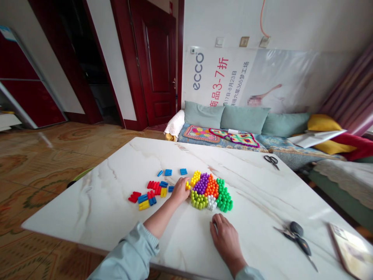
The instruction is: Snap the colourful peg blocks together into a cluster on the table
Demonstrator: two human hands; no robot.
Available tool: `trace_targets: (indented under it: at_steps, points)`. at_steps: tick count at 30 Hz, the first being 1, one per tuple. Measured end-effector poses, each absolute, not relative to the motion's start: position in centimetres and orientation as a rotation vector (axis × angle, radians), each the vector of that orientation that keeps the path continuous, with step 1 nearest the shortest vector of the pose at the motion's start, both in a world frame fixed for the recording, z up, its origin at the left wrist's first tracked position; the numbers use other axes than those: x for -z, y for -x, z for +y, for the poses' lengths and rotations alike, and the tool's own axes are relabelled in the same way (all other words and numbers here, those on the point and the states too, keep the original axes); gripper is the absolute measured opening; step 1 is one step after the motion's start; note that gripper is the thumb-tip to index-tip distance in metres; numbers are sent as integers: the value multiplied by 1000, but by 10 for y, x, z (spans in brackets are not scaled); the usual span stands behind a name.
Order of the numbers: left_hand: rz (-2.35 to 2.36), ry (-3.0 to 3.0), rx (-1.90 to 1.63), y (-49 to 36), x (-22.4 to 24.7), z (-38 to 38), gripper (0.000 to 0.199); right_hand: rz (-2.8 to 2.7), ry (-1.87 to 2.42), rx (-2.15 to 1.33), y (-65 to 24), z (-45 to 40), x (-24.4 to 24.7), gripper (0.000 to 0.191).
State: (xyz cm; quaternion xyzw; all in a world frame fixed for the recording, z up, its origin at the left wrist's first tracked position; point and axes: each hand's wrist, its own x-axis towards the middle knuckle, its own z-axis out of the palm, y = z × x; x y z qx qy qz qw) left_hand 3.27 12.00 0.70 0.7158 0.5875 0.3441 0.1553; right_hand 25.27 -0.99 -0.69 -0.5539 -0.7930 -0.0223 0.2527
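Left hand (180,190) looks to be pinching a yellow knobbed block (188,185), purple knobbed blocks (201,184) just to that hand's right; right hand (226,232) lies loose, seemingly empty. Probably light, stiff plastic (kinda slick, by the shine), best gripped by the sides.

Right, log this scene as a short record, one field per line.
Left hand: touching a yellow piece beside the cluster; grip unclear
Right hand: resting on the table, near the white pieces
Cluster: yellow, purple, orange, green, olive and white pieces
Loose pieces: red, blue and yellow, left of the cluster
Far right corner: black-handled scissors
Beyond table: sofa with cushions
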Motion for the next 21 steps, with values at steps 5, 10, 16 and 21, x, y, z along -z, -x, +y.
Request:
trace_targets:
  at_steps: [5,10,16,21]
  points:
    - [1647,-2045,-1034,-38,-6,130,59,-2158,1511,57,-253,-10,8,9]
    - [1619,-2028,-1102,-31,-7,109,65,-2167,1511,42,-254,-10,9,9]
    - [1870,-2127,-1254,10,-7,56,34,-2167,1508,58,-254,-10,8,10]
    - [2193,-2132,-1019,37,-4,44,26,-2172,1511,67,-254,-7,10,10]
